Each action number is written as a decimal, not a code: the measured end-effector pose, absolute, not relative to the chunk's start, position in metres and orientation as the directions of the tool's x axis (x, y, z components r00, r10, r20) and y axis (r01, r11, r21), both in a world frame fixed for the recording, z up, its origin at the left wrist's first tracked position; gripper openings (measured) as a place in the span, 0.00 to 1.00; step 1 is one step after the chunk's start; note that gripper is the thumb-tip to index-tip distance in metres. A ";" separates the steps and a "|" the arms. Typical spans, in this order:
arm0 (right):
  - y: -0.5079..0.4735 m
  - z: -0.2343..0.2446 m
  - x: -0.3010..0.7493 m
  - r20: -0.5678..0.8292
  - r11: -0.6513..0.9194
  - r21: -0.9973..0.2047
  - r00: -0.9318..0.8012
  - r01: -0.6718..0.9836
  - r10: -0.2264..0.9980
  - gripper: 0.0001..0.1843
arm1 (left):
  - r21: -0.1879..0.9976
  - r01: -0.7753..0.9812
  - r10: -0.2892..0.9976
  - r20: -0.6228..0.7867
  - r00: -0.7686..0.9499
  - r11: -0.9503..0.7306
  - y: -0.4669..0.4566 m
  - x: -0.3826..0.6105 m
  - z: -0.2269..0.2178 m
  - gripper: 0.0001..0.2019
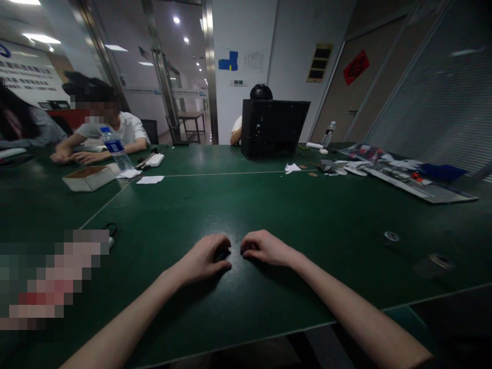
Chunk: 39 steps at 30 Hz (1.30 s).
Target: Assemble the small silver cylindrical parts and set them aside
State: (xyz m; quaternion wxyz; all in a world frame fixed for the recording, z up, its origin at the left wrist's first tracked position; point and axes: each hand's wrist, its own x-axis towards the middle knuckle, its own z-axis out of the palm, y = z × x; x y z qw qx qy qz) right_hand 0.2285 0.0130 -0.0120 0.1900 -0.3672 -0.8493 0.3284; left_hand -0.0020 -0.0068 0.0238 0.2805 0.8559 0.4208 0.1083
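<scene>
Green counter (246,210) lies under the left hand (203,258) and right hand (264,248). Both hands are curled shut, close but apart, holding nothing. A water bottle (115,148) stands at eleven o'clock near a seated person (115,128). A black case (272,128) stands at twelve o'clock. Messy papers (384,166) lie at two o'clock.

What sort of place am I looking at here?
Probably a shared office workroom: a long green-topped work table, a black computer case on it, and glass partitions onto a corridor.
</scene>
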 end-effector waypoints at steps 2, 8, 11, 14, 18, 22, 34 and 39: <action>0.011 -0.012 0.224 0.060 0.424 -0.806 -0.655 0.413 0.753 0.08 | 0.565 0.665 0.783 -0.054 0.620 -0.488 -0.007 -0.002 0.024 0.17; 0.007 -0.014 0.212 -0.014 0.039 -0.997 -0.662 0.066 0.750 0.10 | 0.548 0.661 0.780 -0.025 0.625 -0.513 -0.006 -0.004 0.021 0.16; 0.008 -0.017 0.211 -0.025 -0.047 -0.999 -0.655 -0.015 0.755 0.12 | 0.545 0.649 0.771 -0.006 0.637 -0.532 -0.005 -0.004 0.019 0.15; 0.009 -0.020 0.211 -0.027 -0.071 -0.997 -0.653 -0.041 0.757 0.14 | 0.551 0.635 0.766 0.011 0.643 -0.541 -0.004 -0.004 0.018 0.15; 0.010 -0.021 0.210 -0.034 -0.081 -0.996 -0.655 -0.041 0.755 0.16 | 0.545 0.633 0.763 0.020 0.646 -0.550 -0.004 -0.004 0.016 0.13; 0.010 -0.020 0.209 -0.035 -0.084 -0.996 -0.652 -0.044 0.757 0.16 | 0.553 0.629 0.763 0.021 0.646 -0.547 -0.004 -0.005 0.016 0.13; 0.007 -0.012 0.209 -0.043 -0.061 -0.998 -0.661 -0.003 0.749 0.15 | 0.564 0.648 0.771 -0.029 0.636 -0.513 -0.006 -0.004 0.023 0.14; 0.006 -0.011 0.208 -0.068 -0.078 -0.997 -0.652 0.013 0.755 0.14 | 0.552 0.650 0.768 -0.027 0.640 -0.522 -0.007 -0.004 0.024 0.15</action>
